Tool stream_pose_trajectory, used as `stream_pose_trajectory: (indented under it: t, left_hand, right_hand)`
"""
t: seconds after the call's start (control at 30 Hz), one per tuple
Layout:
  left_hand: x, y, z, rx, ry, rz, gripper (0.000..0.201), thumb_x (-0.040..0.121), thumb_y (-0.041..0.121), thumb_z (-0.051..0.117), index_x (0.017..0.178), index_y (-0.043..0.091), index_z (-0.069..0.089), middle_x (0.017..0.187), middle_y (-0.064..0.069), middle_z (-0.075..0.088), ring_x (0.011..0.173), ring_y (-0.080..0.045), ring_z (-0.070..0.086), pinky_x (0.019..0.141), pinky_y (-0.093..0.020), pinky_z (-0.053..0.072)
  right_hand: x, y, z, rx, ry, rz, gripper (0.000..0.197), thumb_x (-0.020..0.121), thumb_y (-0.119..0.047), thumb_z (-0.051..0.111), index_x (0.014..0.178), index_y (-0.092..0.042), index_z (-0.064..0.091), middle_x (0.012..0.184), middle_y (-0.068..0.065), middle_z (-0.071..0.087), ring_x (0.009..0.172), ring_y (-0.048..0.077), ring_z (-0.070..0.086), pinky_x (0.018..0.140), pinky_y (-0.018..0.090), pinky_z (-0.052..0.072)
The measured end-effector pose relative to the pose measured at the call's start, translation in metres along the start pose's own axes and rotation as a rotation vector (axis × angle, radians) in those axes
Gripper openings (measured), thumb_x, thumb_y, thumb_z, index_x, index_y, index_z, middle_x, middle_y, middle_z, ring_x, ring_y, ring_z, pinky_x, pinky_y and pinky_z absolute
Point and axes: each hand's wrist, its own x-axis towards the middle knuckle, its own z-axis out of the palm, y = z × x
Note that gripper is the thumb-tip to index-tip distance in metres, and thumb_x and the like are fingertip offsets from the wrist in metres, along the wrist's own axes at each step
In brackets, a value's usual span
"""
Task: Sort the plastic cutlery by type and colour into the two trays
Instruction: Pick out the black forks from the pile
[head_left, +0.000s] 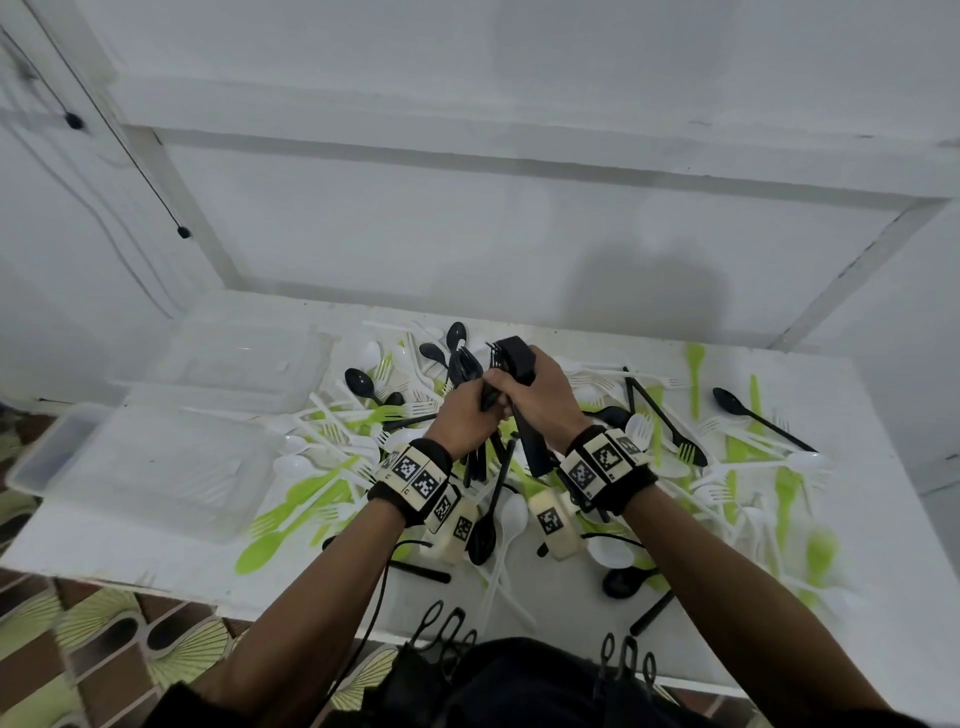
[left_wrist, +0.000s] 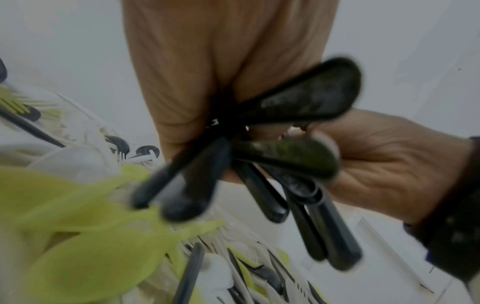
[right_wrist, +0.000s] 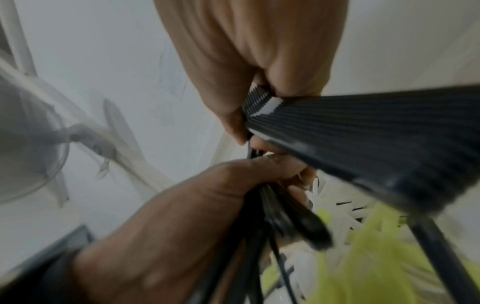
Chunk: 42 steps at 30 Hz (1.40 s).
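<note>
Above a heap of white, green and black cutlery covering the table, the left hand clutched loose black cutlery; the right hand clasped a stacked black bundle. Two clear trays lay at the left, apart.

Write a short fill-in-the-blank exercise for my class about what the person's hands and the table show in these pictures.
1. Both hands grip cutlery coloured ____.
2. The right hand holds a neat stack, while the left hand holds a ____ bunch.
3. The two clear trays stand on the person's ____ side.

Missing words: black; loose; left
</note>
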Motion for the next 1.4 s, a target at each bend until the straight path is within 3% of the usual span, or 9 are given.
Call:
stream_pose_trajectory:
  t: [0.13, 0.2, 0.3, 0.47, 0.67, 0.87, 1.0, 1.3, 1.4]
  left_hand:
    - [-0.005, -0.002, 0.005, -0.089, 0.068, 0.041, 0.027, 0.099, 0.035, 0.062, 0.091, 0.010, 0.064, 0.073, -0.004, 0.060, 0.065, -0.014, 0.053, 0.063, -0.033, 0.041]
    - [-0.008, -0.001, 0.005, -0.103, 0.083, 0.076, 0.019, 0.098, 0.035, 0.065, 0.098, 0.017, 0.066, 0.069, -0.004, 0.057, 0.061, -0.009, 0.049, 0.059, -0.026, 0.038]
    - [-0.012, 0.001, 0.007, -0.048, 0.127, 0.166, 0.022, 0.100, 0.036, 0.063, 0.098, 0.014, 0.064, 0.063, 0.006, 0.048, 0.054, -0.006, 0.042, 0.053, -0.021, 0.030]
    - [-0.011, 0.000, 0.011, 0.136, 0.165, 0.285, 0.020, 0.105, 0.023, 0.054, 0.100, 0.006, 0.062, 0.075, -0.005, 0.061, 0.067, -0.023, 0.056, 0.058, -0.030, 0.031]
    - [-0.007, -0.012, 0.011, 0.224, 0.086, 0.223, 0.028, 0.106, 0.028, 0.041, 0.097, 0.006, 0.056, 0.082, -0.016, 0.066, 0.072, -0.036, 0.061, 0.065, -0.043, 0.048]
    - [-0.007, -0.005, 0.013, 0.205, 0.148, 0.164, 0.025, 0.107, 0.021, 0.041, 0.085, 0.011, 0.048, 0.071, -0.017, 0.057, 0.064, -0.034, 0.051, 0.062, -0.045, 0.043]
    - [-0.003, -0.002, 0.018, 0.261, 0.156, 0.087, 0.028, 0.107, 0.024, 0.042, 0.092, 0.004, 0.055, 0.083, -0.025, 0.062, 0.077, -0.040, 0.058, 0.063, -0.039, 0.035]
    - [-0.007, 0.003, 0.008, 0.328, 0.133, 0.134, 0.026, 0.105, 0.023, 0.045, 0.103, 0.003, 0.062, 0.089, -0.025, 0.068, 0.081, -0.044, 0.063, 0.067, -0.040, 0.044]
    - [-0.009, 0.001, 0.004, 0.330, 0.120, 0.150, 0.025, 0.105, 0.023, 0.046, 0.108, 0.004, 0.062, 0.093, -0.023, 0.068, 0.085, -0.043, 0.062, 0.071, -0.042, 0.047]
  right_hand:
    - [0.020, 0.000, -0.011, 0.150, 0.120, 0.059, 0.047, 0.078, -0.036, 0.082, 0.105, -0.003, 0.064, 0.095, 0.016, 0.073, 0.077, 0.028, 0.069, 0.070, 0.041, 0.058]
    - [0.026, -0.003, -0.019, 0.226, 0.117, 0.086, 0.039, 0.087, -0.018, 0.078, 0.107, 0.009, 0.059, 0.094, 0.024, 0.068, 0.068, 0.028, 0.063, 0.058, 0.032, 0.053]
    - [0.030, -0.004, -0.024, 0.220, 0.135, 0.108, 0.022, 0.091, -0.006, 0.071, 0.104, 0.006, 0.059, 0.089, 0.024, 0.065, 0.058, 0.023, 0.059, 0.052, 0.026, 0.050]
    - [0.035, -0.001, -0.028, 0.209, 0.184, 0.134, 0.017, 0.089, -0.002, 0.071, 0.096, -0.003, 0.055, 0.075, 0.016, 0.060, 0.048, 0.020, 0.051, 0.047, 0.028, 0.046]
    - [0.025, 0.004, -0.028, 0.346, 0.058, 0.172, 0.015, 0.099, -0.013, 0.065, 0.092, 0.000, 0.060, 0.084, 0.018, 0.060, 0.048, 0.015, 0.051, 0.050, 0.024, 0.047]
    - [0.017, 0.006, -0.014, 0.507, 0.056, 0.199, 0.022, 0.100, -0.022, 0.065, 0.098, 0.000, 0.060, 0.083, 0.014, 0.061, 0.058, 0.016, 0.055, 0.055, 0.025, 0.050]
    - [0.013, 0.005, -0.001, 0.618, 0.139, 0.263, 0.018, 0.102, -0.018, 0.060, 0.088, -0.006, 0.060, 0.074, 0.005, 0.062, 0.064, 0.017, 0.059, 0.061, 0.026, 0.052]
    - [0.007, 0.013, 0.006, 0.592, 0.106, 0.142, 0.017, 0.104, -0.012, 0.056, 0.110, 0.004, 0.058, 0.090, 0.016, 0.062, 0.073, 0.017, 0.069, 0.066, 0.026, 0.057]
    - [0.010, 0.013, 0.001, 0.551, 0.131, 0.181, 0.026, 0.100, -0.011, 0.062, 0.112, 0.011, 0.061, 0.097, 0.020, 0.062, 0.085, 0.029, 0.064, 0.073, 0.033, 0.058]
